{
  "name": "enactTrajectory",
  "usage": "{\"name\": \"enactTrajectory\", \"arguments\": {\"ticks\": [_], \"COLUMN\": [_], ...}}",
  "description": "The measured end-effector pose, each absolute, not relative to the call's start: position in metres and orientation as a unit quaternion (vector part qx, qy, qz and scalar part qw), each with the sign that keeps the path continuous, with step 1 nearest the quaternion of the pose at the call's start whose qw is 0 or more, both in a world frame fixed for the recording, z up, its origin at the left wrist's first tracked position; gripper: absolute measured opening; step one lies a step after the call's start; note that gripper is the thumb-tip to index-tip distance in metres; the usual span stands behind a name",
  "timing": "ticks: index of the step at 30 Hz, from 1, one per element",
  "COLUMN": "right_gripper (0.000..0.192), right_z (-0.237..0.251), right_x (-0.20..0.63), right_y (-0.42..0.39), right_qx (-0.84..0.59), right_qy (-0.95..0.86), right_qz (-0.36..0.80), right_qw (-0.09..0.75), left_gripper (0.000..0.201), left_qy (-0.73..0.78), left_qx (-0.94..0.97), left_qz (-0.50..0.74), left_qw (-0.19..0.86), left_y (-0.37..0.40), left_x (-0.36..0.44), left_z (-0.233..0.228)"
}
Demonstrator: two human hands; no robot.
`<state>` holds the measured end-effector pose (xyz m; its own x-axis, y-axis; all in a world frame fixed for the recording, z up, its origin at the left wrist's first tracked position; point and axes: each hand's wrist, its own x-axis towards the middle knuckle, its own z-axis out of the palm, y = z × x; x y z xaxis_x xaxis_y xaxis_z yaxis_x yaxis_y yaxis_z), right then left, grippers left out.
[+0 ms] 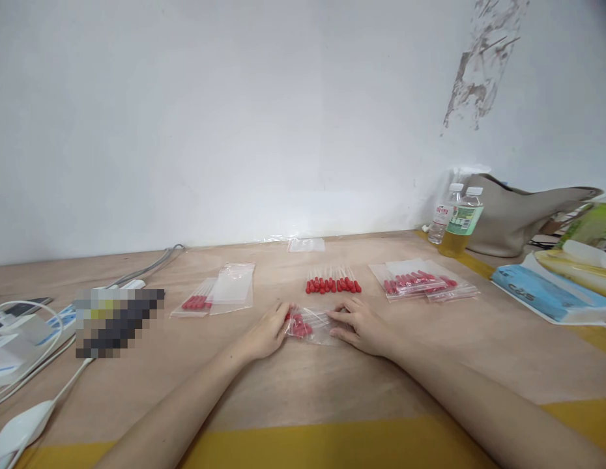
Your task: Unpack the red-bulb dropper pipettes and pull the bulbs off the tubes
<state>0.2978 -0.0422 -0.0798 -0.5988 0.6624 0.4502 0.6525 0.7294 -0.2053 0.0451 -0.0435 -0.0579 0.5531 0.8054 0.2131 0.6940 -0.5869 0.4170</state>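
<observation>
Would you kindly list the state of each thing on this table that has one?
small bag: flat, red-tipped sticks inside, pinched at both ends
left hand: grip on bag
right hand: grip on bag
loose sticks: lying in a row, unbagged
filled bags: stacked
two bottles: upright, capped

- Both forearms are bare and reach forward from the lower edge of the view, converging toward the middle.
- The left hand lies low, palm down, fingers pointing right and slightly forward, lightly curled.
- The right hand lies opposite it, palm down, fingers pointing left and spread a little.
- The fingertips of the two hands face each other with a narrow gap between them; the hands do not touch.
- Both wrists are straight and close to the surface.
- The right forearm comes in at a steeper slant than the left.
</observation>
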Motion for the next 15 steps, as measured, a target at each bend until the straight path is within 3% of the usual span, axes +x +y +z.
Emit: {"name": "enactTrajectory", "arguments": {"ticks": [5,12,15], "right_gripper": [0.033,0.033,0.033], "right_z": [-0.079,-0.079,-0.079], "right_x": [0.296,0.297,0.297], "right_y": [-0.044,-0.044,-0.044], "right_qx": [-0.385,-0.387,-0.387], "right_qy": [-0.887,-0.886,-0.887], "right_qz": [0.008,-0.001,0.004], "right_qw": [0.255,0.255,0.252], "left_gripper": [0.022,0.030,0.040], "left_qy": [0.422,0.379,0.388], "left_qx": [0.872,0.859,0.850], "left_qz": [0.238,0.190,0.166], "left_qw": [0.075,0.287,0.314], "left_y": [-0.040,-0.043,-0.045], "left_x": [0.045,0.033,0.033], "left_z": [-0.058,-0.047,-0.045]}}
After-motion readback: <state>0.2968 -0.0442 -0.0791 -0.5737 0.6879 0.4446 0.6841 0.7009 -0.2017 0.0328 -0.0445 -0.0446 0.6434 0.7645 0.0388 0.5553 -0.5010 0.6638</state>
